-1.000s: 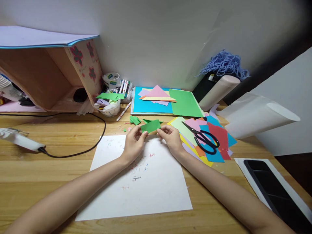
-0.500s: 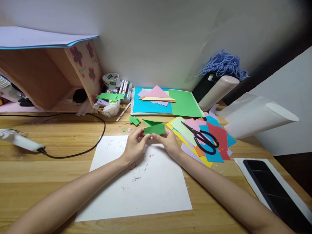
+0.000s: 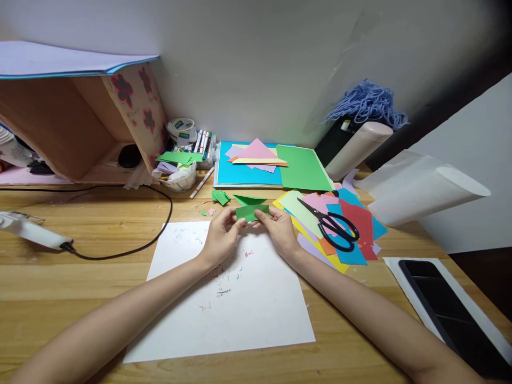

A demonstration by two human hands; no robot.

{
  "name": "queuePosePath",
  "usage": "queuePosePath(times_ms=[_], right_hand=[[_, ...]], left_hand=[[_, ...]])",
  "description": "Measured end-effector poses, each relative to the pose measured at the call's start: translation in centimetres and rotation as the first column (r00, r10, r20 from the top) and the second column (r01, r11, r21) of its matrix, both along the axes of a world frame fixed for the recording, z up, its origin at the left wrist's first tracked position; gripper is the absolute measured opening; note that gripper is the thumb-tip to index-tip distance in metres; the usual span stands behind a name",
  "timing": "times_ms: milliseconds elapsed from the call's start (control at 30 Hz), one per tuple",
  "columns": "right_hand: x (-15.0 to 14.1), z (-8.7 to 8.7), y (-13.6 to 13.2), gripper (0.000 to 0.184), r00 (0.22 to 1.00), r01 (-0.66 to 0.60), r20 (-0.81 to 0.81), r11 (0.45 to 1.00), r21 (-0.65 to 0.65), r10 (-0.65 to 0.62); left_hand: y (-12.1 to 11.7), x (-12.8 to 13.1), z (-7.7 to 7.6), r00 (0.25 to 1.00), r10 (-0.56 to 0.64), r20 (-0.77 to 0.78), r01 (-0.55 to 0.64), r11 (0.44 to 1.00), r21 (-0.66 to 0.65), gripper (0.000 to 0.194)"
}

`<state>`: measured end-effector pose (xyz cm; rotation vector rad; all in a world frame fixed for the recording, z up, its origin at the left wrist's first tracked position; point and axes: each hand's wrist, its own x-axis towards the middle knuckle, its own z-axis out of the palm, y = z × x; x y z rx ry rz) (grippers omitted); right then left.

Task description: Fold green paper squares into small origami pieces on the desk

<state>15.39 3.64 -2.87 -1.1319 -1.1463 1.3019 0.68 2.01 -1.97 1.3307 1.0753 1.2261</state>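
A folded piece of green paper (image 3: pixel 246 213) is held up between my two hands, above the far edge of a marked white sheet (image 3: pixel 256 298). Its back flap stands up in a pointed shape behind a flat front band. My left hand (image 3: pixel 222 234) pinches the left end, thumb at the lower edge. On the right end, my right hand (image 3: pixel 277 229) grips with its thumb pressed on the front band. The fingers behind the paper are partly hidden. Small green paper scraps (image 3: pixel 220 197) lie just beyond my left hand.
Black scissors (image 3: pixel 338 232) rest on coloured paper pieces (image 3: pixel 356 221) at the right. Behind are stacked coloured sheets (image 3: pixel 306 168), a tub of scraps (image 3: pixel 180 178) and markers (image 3: pixel 204 143). A corded white tool (image 3: pixel 36 230) lies left; a phone (image 3: pixel 452 309) lies right.
My right thumb has shifted from the lower edge up onto the front of the green paper. The left hand stays nearly where it was.
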Motion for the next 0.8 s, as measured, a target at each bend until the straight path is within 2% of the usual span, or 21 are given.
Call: queuePosePath(times_ms=[133, 233, 467, 667, 800], right_hand=[[0.0, 0.1, -0.1, 0.031, 1.0, -0.007, 0.029, 1.0, 0.021, 0.006], [0.0, 0.2, -0.1, 0.03, 0.999, -0.012, 0.038, 1.0, 0.015, 0.012], [0.2, 0.3, 0.0, 0.032, 1.0, -0.011, 0.021, 0.998, -0.064, 0.012], [0.0, 1.3, -0.4, 0.033, 0.998, -0.056, 0.009, 0.996, -0.076, 0.056], [-0.1, 1.4, -0.3, 0.03, 0.998, -0.058, -0.015, 0.992, -0.108, 0.056]], left_hand=[[0.3, 0.0, 0.3, 0.995, -0.073, 0.068, 0.081, 0.989, -0.121, 0.022], [0.5, -0.1, 0.6, 0.988, -0.118, 0.096, 0.132, 0.98, -0.152, 0.023], [0.5, -0.1, 0.1, 0.99, -0.087, 0.111, 0.104, 0.983, -0.151, 0.025], [0.5, -0.2, -0.3, 0.996, -0.078, 0.053, 0.082, 0.994, -0.073, 0.022], [0.5, -0.2, -0.5, 0.997, -0.059, 0.041, 0.061, 0.997, -0.055, 0.019]])
